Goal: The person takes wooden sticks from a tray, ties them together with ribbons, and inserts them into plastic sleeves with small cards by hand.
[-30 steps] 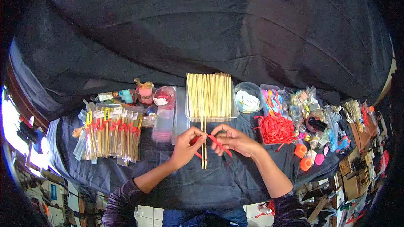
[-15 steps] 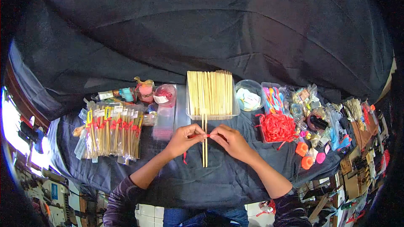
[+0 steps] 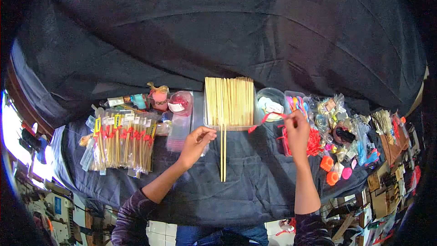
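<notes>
Two bamboo sticks [image 3: 223, 155] lie side by side on the dark cloth, pointing away from me. My left hand [image 3: 196, 140] rests just left of them with its fingers curled and thumb and forefinger close together; nothing shows in it. My right hand [image 3: 297, 130] is raised to the right and pinches a red ribbon strip [image 3: 266, 118] that trails left toward the clear tray of bamboo sticks [image 3: 229, 102]. Under this hand lies a pile of red ribbon [image 3: 306, 139].
Packed stick bundles with red bows [image 3: 122, 143] lie at the left. Behind them stand small tubs [image 3: 179, 104] and a pink cup [image 3: 159, 99]. A clear bowl [image 3: 269, 101], coloured spoons [image 3: 296, 104], orange caps [image 3: 326, 163] and several small bagged items fill the right side.
My right hand has left the two sticks and swung up to the right, carrying the red ribbon strip away. My left hand has let go of the ribbon and shifted slightly up.
</notes>
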The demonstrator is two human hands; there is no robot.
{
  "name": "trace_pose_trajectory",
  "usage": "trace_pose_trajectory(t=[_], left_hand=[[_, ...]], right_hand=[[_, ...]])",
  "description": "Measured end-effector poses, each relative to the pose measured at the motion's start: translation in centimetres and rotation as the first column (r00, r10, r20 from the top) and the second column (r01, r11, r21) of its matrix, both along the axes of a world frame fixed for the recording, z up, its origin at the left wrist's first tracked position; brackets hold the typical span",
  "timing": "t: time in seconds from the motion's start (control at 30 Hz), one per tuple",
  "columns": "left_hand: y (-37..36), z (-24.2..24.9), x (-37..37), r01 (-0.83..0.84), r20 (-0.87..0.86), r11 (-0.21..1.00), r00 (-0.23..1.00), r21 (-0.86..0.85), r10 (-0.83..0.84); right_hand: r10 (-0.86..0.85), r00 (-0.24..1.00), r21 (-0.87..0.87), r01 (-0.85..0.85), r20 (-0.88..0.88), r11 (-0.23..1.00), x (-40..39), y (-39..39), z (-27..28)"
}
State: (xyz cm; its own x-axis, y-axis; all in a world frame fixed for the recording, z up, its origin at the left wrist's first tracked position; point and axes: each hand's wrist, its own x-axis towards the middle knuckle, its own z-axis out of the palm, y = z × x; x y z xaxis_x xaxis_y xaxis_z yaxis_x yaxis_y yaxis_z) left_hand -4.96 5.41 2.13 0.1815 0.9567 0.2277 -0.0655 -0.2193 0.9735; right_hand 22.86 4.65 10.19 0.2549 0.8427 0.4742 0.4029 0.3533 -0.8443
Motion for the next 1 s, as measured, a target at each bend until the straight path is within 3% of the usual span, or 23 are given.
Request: trace_pose_trajectory(t=[0.03,0.07,0.1,0.17,0.23,0.3,0.37,0.4,0.57,0.7,1.0], left_hand=[[0.1,-0.4,-0.2,0.008,-0.018,1.000,1.000,-0.025,-0.009],[0.2,-0.7,-0.3,0.016,-0.036,0.999,0.999,-0.049,-0.018],[0.2,-1.1,-0.3,0.015,-0.038,0.999,0.999,-0.050,-0.017],[0.2,-1.4,-0.4,-0.036,-0.148,0.997,0.989,-0.062,0.026],[0.0,-1.3,-0.2,-0.029,-0.153,0.998,0.988,-0.061,0.020],[-0.2,-1.1,0.0,-0.026,-0.158,0.998,0.987,-0.057,0.017],[-0.4,-1.0,0.0,0.014,-0.240,1.000,0.971,-0.016,-0.018],[-0.3,-1.2,0.0,0.012,-0.240,1.000,0.971,-0.015,-0.015],[-0.3,-2.1,0.4,0.096,-0.177,0.988,0.977,-0.123,-0.117],[-0.7,-2.2,1.2,0.095,-0.099,0.994,0.990,-0.056,-0.100],[-0.6,-3.2,1.5,0.131,0.019,0.989,0.991,-0.066,-0.130]], right_hand=[[-0.112,0.928,0.124,0.072,0.354,0.990,-0.4,-0.5,0.1],[-0.109,0.814,0.020,0.118,0.570,0.993,-1.1,-1.2,0.1],[-0.108,0.815,0.019,0.118,0.569,0.993,-1.6,-1.3,-0.8],[0.174,0.757,-0.135,-0.114,0.630,0.984,-2.8,-0.8,-3.4],[0.441,0.864,-0.482,-0.288,0.242,0.828,-4.5,-0.3,-4.7],[0.464,0.867,-0.506,-0.321,0.184,0.800,-5.5,0.4,-6.5],[0.581,0.797,-0.610,-0.545,-0.165,0.575,-6.1,1.0,-7.3],[0.596,0.761,-0.617,-0.604,-0.257,0.505,-6.3,1.3,-7.4],[0.585,0.687,-0.573,-0.709,-0.431,0.411,-6.8,1.7,-7.9],[0.538,0.669,-0.566,-0.735,-0.514,0.373,-6.9,1.6,-8.0],[0.585,0.653,-0.559,-0.743,-0.482,0.369,-7.4,1.3,-7.9]])
